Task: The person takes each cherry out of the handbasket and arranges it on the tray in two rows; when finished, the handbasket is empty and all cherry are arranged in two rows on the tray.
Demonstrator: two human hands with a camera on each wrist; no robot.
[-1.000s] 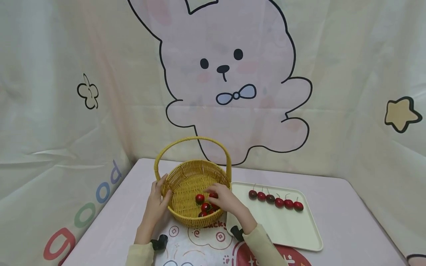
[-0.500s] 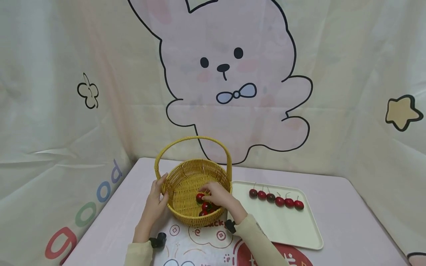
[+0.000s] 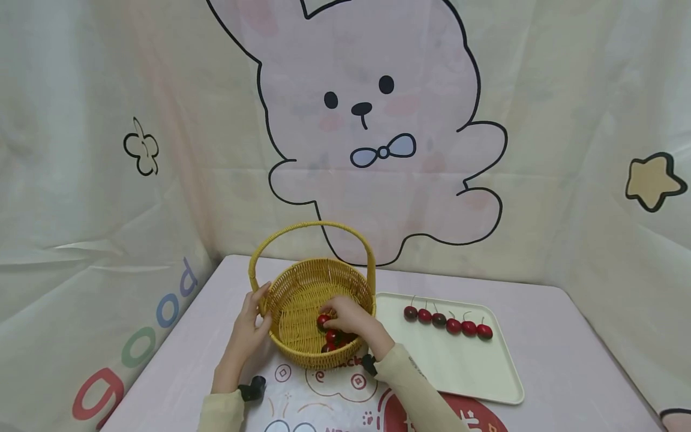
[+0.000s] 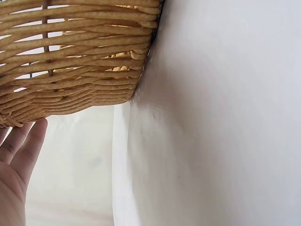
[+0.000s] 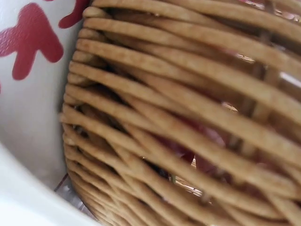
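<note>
A yellow wicker basket (image 3: 310,360) with a tall arched handle stands on the table, with several red cherries (image 3: 330,347) in its front right part. My left hand (image 3: 245,330) holds the basket's left rim by the handle's foot, its fingers (image 4: 29,143) against the weave in the left wrist view. Reaching over the right rim, my right hand (image 3: 353,318) pinches one cherry (image 3: 323,321) between thumb and fingertips, low inside the basket. The right wrist view shows only the basket's outer weave (image 5: 178,103), with red behind it; the right fingers are hidden there.
To the right of the basket lies a cream tray (image 3: 464,372), its corner close to the basket. A row of several stemmed cherries (image 3: 453,326) lies along its back part. A printed mat (image 3: 324,408) lies in front, and curtains surround the table.
My right hand has moved left and down inside the basket, from above the right-hand cherries to the leftmost cherry, and its fingers have closed round it. My left hand stays at the rim.
</note>
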